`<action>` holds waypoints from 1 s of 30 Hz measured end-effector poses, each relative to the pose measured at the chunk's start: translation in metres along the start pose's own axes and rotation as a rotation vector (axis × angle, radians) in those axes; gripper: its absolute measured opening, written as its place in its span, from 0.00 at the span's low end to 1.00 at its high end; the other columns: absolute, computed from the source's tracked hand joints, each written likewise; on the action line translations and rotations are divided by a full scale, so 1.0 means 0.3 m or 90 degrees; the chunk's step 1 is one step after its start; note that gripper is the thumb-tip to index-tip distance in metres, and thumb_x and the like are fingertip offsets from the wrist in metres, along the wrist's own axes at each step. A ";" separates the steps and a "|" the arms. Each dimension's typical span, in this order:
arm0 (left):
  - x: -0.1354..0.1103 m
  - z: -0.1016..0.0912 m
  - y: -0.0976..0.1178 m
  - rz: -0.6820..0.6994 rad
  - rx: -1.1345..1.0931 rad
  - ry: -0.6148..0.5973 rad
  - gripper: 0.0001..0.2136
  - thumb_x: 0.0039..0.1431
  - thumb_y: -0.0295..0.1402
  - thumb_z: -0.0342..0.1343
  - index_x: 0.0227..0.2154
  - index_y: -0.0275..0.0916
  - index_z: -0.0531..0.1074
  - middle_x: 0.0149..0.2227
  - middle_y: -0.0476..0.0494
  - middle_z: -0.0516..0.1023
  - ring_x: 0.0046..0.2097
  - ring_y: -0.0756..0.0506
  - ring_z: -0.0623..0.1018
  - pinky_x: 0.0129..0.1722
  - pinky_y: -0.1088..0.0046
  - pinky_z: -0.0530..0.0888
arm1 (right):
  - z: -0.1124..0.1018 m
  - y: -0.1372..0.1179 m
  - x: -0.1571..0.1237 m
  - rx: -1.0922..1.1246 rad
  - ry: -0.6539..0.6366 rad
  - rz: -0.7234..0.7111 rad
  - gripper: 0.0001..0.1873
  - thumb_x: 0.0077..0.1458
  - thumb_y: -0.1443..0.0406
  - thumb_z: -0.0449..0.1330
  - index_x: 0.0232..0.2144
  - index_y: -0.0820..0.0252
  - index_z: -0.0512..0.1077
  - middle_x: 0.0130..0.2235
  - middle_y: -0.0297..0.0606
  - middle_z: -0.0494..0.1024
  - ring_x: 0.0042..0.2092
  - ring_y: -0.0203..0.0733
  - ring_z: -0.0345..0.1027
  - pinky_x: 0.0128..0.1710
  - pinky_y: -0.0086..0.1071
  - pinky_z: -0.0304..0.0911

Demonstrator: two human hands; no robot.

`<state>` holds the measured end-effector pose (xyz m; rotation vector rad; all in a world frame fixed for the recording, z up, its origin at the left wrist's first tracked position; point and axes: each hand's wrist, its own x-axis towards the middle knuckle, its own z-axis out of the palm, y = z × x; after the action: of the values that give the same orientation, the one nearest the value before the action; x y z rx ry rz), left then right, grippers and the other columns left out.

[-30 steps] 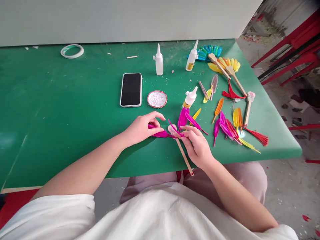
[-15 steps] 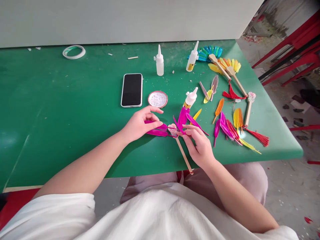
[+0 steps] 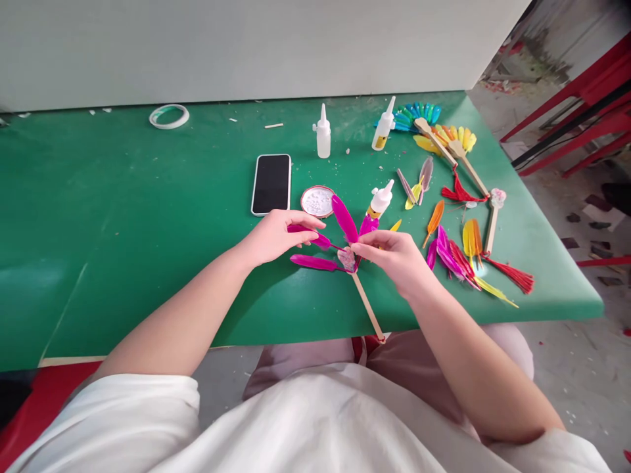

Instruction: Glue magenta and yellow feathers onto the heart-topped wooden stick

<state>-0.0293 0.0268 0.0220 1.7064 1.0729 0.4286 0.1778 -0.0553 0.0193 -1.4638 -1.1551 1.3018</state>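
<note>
My left hand pinches a magenta feather whose inner end reaches the round head of a small fan with a wooden handle. Below that hand, another magenta feather sticks out leftward from the fan's head. Between the thumb and fingers of my right hand is the base of an upright magenta feather, held at the head's upper edge. Just behind my right hand stands a glue bottle, with more magenta feather in front of it. The handle points down to the table's front edge.
Beyond my hands lie a phone and a round lid with white bits. Two more glue bottles, a roll of tape, loose feathers and feather fans with red tassels are on the green table.
My right hand has brought a magenta feather upright at the fan's head. The left hand's feather has swung up, apart from the lower one. The camera view has shifted slightly.
</note>
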 end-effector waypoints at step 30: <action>-0.003 -0.020 0.136 0.067 0.037 -0.005 0.38 0.39 0.30 0.64 0.56 0.50 0.56 0.41 0.47 0.75 0.38 0.44 0.77 0.39 0.67 0.73 | 0.046 -0.001 0.026 -0.028 -0.099 0.075 0.18 0.38 0.52 0.64 0.20 0.63 0.72 0.17 0.29 0.66 0.18 0.26 0.50 0.18 0.25 0.45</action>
<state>-0.0155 0.0265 0.0611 1.8202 1.0022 0.4611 0.1643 -0.0476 0.0163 -1.5040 -1.2195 1.5023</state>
